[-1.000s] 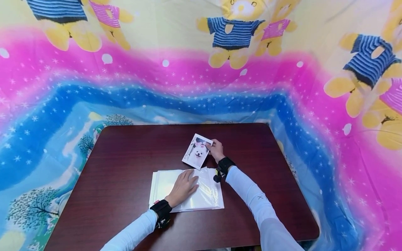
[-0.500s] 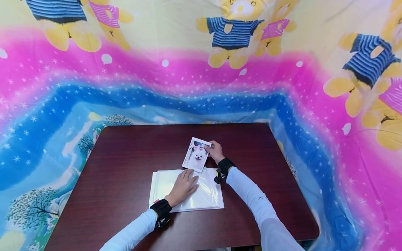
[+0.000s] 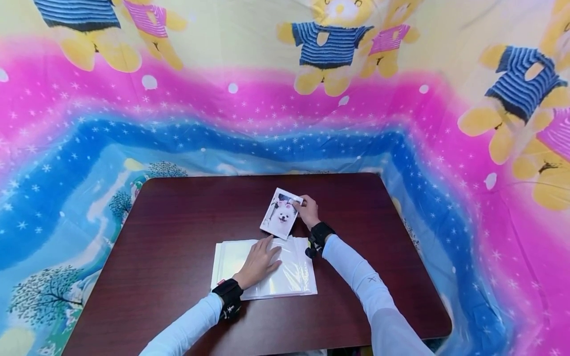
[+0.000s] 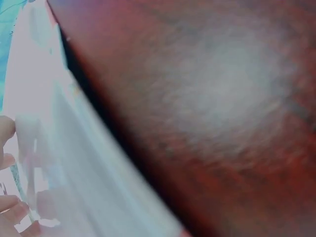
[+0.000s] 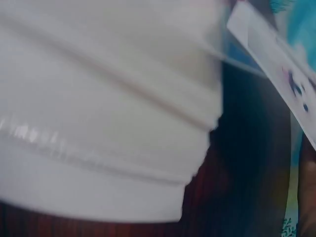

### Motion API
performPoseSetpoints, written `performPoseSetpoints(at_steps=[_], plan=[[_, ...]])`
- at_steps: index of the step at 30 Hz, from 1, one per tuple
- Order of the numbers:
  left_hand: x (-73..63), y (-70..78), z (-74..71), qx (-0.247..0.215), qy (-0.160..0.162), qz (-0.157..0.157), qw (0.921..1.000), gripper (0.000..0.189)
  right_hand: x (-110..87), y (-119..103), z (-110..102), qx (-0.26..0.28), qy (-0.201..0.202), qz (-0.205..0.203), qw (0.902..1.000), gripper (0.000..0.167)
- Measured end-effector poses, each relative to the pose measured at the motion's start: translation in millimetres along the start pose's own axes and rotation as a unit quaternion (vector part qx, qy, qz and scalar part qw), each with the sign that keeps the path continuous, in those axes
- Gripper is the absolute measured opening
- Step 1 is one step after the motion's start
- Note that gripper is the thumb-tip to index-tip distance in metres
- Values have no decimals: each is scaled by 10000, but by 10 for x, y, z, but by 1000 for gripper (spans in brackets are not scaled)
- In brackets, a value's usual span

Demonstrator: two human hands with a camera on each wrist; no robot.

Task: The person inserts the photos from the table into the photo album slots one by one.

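Observation:
In the head view my right hand (image 3: 308, 211) pinches the right edge of a white-bordered photo (image 3: 281, 213) of a fluffy white dog with pink on its head. The photo is tilted, its lower corner close to the far edge of a stack of white pages with clear plastic sleeves (image 3: 294, 277). My left hand (image 3: 258, 262) rests on that stack with fingers extended, its fingertips near the photo's lower corner. Whether they touch the photo I cannot tell. The right wrist view shows the photo (image 5: 276, 64) beyond the page edges (image 5: 98, 113). Blurred pages (image 4: 94, 138) fill the left wrist view's left side.
The dark red-brown table (image 3: 187, 217) lies under everything, with rounded corners at the back. A colourful cloth (image 3: 249, 109) printed with bears hangs behind and around it. Both wrists wear black straps with cameras.
The photo dipped towards the sleeves half a second ago, its lower end overlapping their far edge. Now it has moved back up and away slightly. The left hand stays on the pages, fingertips slightly farther forward.

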State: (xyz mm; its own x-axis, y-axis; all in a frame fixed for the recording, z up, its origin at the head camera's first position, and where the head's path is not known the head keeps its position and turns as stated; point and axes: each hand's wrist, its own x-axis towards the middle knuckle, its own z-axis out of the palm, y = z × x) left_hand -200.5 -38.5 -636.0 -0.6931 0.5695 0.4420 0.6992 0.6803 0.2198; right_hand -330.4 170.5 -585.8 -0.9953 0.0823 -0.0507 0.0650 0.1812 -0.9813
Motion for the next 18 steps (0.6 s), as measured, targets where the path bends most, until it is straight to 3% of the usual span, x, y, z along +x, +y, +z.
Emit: performPoseSetpoints(at_steps=[3, 6, 12, 18], plan=[[20, -15, -9, 6, -89, -4, 10000, 40, 23, 0, 27, 259, 217, 51, 9994, 19], [39, -24, -14, 38, -161, -4, 9999, 40, 8, 2, 52, 283, 155, 71, 9995, 20], [68, -27, -30, 16, -324, -71, 9994, 40, -54, 36, 50, -184, -322, -9, 9993, 20], [55, -23, -40, -202, -346, -142, 9991, 41, -15, 63, -14, -863, -461, -646, 9931, 21]])
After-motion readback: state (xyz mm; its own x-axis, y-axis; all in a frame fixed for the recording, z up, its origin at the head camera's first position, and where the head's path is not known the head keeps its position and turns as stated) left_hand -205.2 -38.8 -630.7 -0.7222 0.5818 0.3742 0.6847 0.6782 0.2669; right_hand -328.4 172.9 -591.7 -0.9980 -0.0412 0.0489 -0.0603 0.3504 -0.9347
